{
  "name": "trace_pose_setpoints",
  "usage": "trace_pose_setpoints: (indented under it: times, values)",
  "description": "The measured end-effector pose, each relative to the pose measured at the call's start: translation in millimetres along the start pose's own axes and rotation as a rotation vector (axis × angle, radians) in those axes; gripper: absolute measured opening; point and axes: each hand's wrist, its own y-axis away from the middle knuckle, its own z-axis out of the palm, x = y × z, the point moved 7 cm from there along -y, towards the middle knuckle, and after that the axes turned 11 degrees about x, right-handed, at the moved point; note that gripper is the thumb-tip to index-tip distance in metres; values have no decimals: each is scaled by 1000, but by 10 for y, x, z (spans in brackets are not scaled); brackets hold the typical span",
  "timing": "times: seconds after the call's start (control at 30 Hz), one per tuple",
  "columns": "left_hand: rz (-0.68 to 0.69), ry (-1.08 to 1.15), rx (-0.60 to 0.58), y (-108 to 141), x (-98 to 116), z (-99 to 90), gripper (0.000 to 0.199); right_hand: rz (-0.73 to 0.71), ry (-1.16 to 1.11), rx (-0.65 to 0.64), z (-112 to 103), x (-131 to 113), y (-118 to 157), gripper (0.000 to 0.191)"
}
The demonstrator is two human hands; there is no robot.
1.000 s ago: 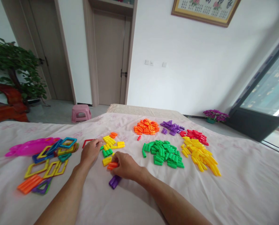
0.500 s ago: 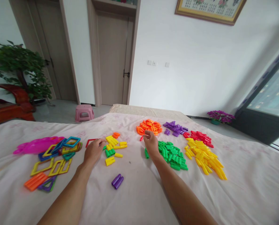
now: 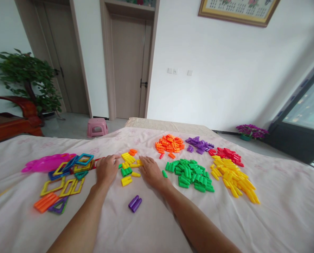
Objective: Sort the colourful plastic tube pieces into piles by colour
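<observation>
A small mixed group of plastic tube blocks lies between my hands, with yellow blocks [image 3: 127, 158], green blocks [image 3: 126, 172] and orange blocks [image 3: 133, 152]. My left hand [image 3: 106, 169] rests at the group's left side, fingers loosely bent and thumb apart, with no block visible in it. On the other side, my right hand [image 3: 152, 171] lies low over the cloth, fingers extended, its fingertips at a yellow block [image 3: 139, 162]. A purple double-tube block [image 3: 135, 203] lies nearer to me. Part of a red frame is hidden behind my left hand.
Sorted piles of orange [image 3: 170, 143], purple [image 3: 199, 144], red [image 3: 228, 155], green [image 3: 192, 174] and yellow blocks [image 3: 234, 179] cover the right side. Left are magnetic frame tiles [image 3: 51, 186], a magenta tray [image 3: 44, 163] and orange tubes [image 3: 46, 202]. A pink stool [image 3: 97, 127] stands beyond.
My right hand has moved left and nearer, from beside the orange pile to the mixed group. An orange block now shows beside that pile. My left hand stays at the group's left side.
</observation>
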Motion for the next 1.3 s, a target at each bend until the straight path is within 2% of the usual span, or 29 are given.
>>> trace_pose_setpoints:
  times: [0.13,0.27,0.37,0.47,0.57,0.63,0.77,0.9,1.03,1.13,1.23,1.3]
  values:
    - [214,171,-95,44,232,85,27,51,10,-3,17,39,-13,33]
    - [309,218,-170,106,361,139,25,41,-13,45,-24,57,18,28]
    - [317,205,-183,129,407,145,24,50,-54,80,-53,70,49,30]
    - [287,214,-209,134,407,173,23,137,-112,147,-100,155,64,38]
    - [255,259,-224,120,357,225,25,227,-184,249,-191,274,44,43]
    - [212,301,-185,85,274,239,30,287,-246,316,-296,366,14,42]
    - [19,310,-68,-2,-9,204,39,421,-340,429,-669,605,1,42]
    - [-130,174,-65,-22,-201,155,40,485,-295,490,-1211,995,152,45]
    - [-141,116,-125,-18,-203,171,41,526,-15,562,-1817,1622,494,45]
    - [-140,83,-131,-17,-199,178,42,620,209,604,-2230,2130,833,44]
    - [-147,38,-149,-9,-216,178,43,780,378,624,-2547,2540,1182,45]
    - [-173,13,-174,-1,-241,182,44,832,452,670,-2691,2673,1350,44]
